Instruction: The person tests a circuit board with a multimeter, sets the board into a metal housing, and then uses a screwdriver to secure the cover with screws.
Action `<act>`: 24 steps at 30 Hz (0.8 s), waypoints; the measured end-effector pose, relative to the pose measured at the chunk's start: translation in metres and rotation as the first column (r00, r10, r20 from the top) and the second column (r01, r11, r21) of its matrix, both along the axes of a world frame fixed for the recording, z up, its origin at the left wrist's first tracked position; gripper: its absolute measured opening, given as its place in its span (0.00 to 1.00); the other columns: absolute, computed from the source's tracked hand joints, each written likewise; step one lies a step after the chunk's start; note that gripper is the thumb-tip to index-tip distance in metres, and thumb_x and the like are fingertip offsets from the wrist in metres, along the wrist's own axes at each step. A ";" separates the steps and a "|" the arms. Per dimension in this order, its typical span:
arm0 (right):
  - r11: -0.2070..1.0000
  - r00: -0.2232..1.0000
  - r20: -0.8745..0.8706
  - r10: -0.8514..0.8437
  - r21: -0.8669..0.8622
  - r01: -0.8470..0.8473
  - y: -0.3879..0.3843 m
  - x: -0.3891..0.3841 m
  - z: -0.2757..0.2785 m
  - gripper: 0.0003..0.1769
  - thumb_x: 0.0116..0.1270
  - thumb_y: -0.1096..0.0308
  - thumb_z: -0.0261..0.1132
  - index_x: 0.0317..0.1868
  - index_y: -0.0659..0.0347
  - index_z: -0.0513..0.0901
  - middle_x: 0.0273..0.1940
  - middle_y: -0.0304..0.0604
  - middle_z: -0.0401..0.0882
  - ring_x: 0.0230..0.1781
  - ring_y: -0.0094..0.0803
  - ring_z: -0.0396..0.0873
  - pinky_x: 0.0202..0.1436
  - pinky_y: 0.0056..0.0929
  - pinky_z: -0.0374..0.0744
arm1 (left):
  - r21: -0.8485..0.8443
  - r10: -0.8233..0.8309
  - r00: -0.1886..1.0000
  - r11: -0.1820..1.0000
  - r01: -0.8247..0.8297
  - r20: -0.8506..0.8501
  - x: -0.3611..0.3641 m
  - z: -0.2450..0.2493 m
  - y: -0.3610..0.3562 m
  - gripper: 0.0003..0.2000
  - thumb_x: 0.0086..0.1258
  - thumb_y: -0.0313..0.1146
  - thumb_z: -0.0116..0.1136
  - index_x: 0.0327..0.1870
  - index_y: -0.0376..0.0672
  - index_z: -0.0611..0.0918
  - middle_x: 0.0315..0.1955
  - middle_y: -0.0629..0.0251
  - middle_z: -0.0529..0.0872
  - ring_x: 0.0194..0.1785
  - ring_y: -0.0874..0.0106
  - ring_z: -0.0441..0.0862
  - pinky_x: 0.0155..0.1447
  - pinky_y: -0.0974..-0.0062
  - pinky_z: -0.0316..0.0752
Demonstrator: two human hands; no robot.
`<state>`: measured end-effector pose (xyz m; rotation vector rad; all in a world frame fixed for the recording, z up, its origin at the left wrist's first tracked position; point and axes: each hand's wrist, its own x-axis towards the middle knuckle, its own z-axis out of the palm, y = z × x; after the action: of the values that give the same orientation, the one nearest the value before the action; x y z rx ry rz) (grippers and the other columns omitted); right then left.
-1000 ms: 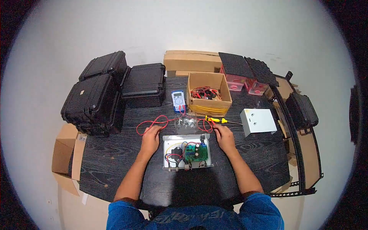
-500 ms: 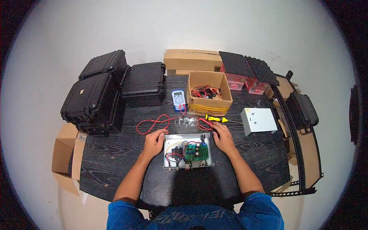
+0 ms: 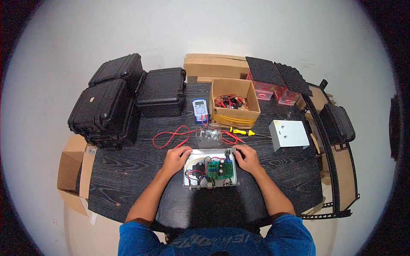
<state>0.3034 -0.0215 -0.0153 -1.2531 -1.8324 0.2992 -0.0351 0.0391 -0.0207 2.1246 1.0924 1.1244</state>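
Two hands frame the open metal chassis (image 3: 210, 186) lying near the front of the black table (image 3: 124, 175). The left hand (image 3: 176, 158) has its fingers curled over the chassis's back left corner, and the right hand (image 3: 245, 157) grips the back right corner likewise. Just behind lie a bag of screws (image 3: 208, 135), red test leads (image 3: 171, 135) and a yellow screwdriver (image 3: 239, 132).

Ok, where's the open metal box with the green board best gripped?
Probably by its short side walls, coming in from left and right, near where the left hand and right hand rest. The metal box lies flat, open-topped, its inside filled by board and wires, leaving only the walls free.
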 end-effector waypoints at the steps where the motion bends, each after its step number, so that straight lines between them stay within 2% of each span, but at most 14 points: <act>1: 1.000 1.000 -0.013 0.006 0.020 -0.006 0.001 0.001 -0.003 0.10 0.71 0.71 0.68 0.50 0.65 0.87 0.43 0.52 0.89 0.43 0.47 0.88 0.50 0.40 0.84 | -0.003 -0.016 1.000 1.000 0.016 0.007 0.001 0.001 -0.001 0.08 0.76 0.31 0.65 0.46 0.36 0.89 0.39 0.53 0.93 0.42 0.61 0.93 0.47 0.67 0.85; 3: 0.998 0.999 -0.038 0.018 0.061 -0.016 0.003 0.004 -0.009 0.07 0.69 0.72 0.68 0.45 0.65 0.87 0.40 0.51 0.89 0.40 0.45 0.88 0.47 0.39 0.85 | -0.009 -0.048 0.999 0.999 0.048 0.021 0.005 0.001 -0.005 0.07 0.75 0.30 0.66 0.46 0.36 0.89 0.40 0.53 0.93 0.43 0.59 0.93 0.48 0.66 0.85; 6: 1.000 0.997 -0.070 0.013 0.011 -0.012 -0.001 0.007 -0.008 0.05 0.67 0.73 0.69 0.41 0.65 0.86 0.38 0.50 0.89 0.38 0.43 0.89 0.44 0.37 0.85 | -0.017 -0.071 0.997 0.997 0.071 0.018 0.009 0.000 -0.008 0.07 0.75 0.30 0.66 0.46 0.36 0.89 0.40 0.53 0.93 0.43 0.59 0.93 0.47 0.66 0.85; 9: 1.000 0.997 -0.077 0.006 -0.029 -0.008 -0.003 0.006 -0.003 0.04 0.67 0.73 0.69 0.40 0.64 0.86 0.38 0.49 0.88 0.36 0.41 0.88 0.42 0.34 0.84 | -0.046 -0.068 0.998 0.997 0.068 -0.004 0.010 0.002 -0.010 0.07 0.75 0.30 0.67 0.46 0.36 0.89 0.40 0.53 0.93 0.43 0.58 0.93 0.47 0.66 0.85; 12: 0.998 0.999 -0.038 0.000 0.060 0.002 -0.002 0.006 0.000 0.04 0.67 0.74 0.69 0.40 0.65 0.86 0.38 0.49 0.89 0.36 0.38 0.88 0.41 0.33 0.84 | -0.034 -0.065 0.998 0.997 0.065 0.001 0.009 0.002 -0.010 0.07 0.75 0.30 0.66 0.45 0.36 0.89 0.40 0.54 0.94 0.41 0.60 0.93 0.48 0.67 0.86; 15: 0.979 0.976 -0.183 -0.120 0.144 0.148 -0.009 0.010 0.018 0.04 0.68 0.76 0.68 0.41 0.66 0.87 0.39 0.48 0.89 0.38 0.36 0.89 0.43 0.32 0.84 | -0.014 -0.078 0.997 0.997 0.078 0.015 0.010 -0.004 -0.009 0.07 0.76 0.30 0.65 0.45 0.36 0.89 0.39 0.55 0.94 0.41 0.61 0.93 0.48 0.67 0.85; 16: 0.972 0.962 -0.201 -0.184 0.110 0.209 -0.015 0.015 0.032 0.04 0.69 0.78 0.67 0.42 0.67 0.87 0.40 0.49 0.89 0.41 0.35 0.89 0.45 0.32 0.84 | -0.011 -0.082 0.997 0.997 0.082 0.015 0.010 -0.005 -0.007 0.07 0.76 0.29 0.65 0.45 0.36 0.89 0.39 0.55 0.94 0.40 0.61 0.93 0.48 0.67 0.85; 18: 0.934 0.947 -0.228 -0.228 0.224 0.279 -0.020 0.039 0.050 0.04 0.69 0.78 0.67 0.43 0.66 0.87 0.42 0.49 0.90 0.42 0.36 0.89 0.48 0.32 0.84 | -0.010 -0.078 0.997 0.997 0.078 0.005 0.009 -0.008 -0.006 0.07 0.76 0.30 0.64 0.45 0.36 0.89 0.39 0.54 0.94 0.41 0.61 0.93 0.48 0.67 0.85; 21: 0.903 0.923 -0.052 -0.382 0.191 0.385 -0.032 0.107 0.089 0.10 0.68 0.78 0.65 0.48 0.65 0.86 0.47 0.50 0.89 0.45 0.39 0.87 0.49 0.33 0.83 | -0.026 -0.065 0.997 0.998 0.064 -0.030 0.010 -0.008 -0.006 0.07 0.76 0.30 0.64 0.45 0.36 0.89 0.40 0.54 0.93 0.42 0.60 0.93 0.48 0.66 0.85; 24: 0.899 0.896 0.100 -0.432 0.118 0.421 -0.029 0.174 0.118 0.14 0.68 0.69 0.68 0.52 0.65 0.85 0.49 0.50 0.87 0.51 0.45 0.84 0.55 0.38 0.79 | -0.017 -0.071 0.997 0.997 0.071 -0.023 0.010 -0.007 -0.007 0.08 0.75 0.31 0.65 0.46 0.36 0.89 0.40 0.53 0.93 0.42 0.58 0.93 0.49 0.65 0.85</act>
<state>0.4775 -0.0501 0.1026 -1.5941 -1.5938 -0.1102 -0.0253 0.0322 -0.0281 2.1518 1.0250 1.0560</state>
